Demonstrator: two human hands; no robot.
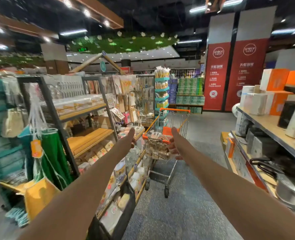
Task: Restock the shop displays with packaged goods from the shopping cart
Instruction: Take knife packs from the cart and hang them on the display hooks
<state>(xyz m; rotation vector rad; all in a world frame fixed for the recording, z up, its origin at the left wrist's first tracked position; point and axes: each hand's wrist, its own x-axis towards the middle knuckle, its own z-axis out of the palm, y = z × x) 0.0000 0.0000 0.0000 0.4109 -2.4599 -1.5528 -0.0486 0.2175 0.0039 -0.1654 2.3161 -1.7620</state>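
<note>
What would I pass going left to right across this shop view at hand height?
Green hanging bag → wooden display shelves → left hand → shopping cart → right hand → shelf of boxes and appliances.

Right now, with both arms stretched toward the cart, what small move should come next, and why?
Probably step forward and close both hands on the near rim of the orange-trimmed wire shopping cart. The left hand is open, empty, and left of the cart; the right hand is at the basket's near edge, its grip unclear. Packaged goods still lie inside, so the cart needs steadying first.
</note>
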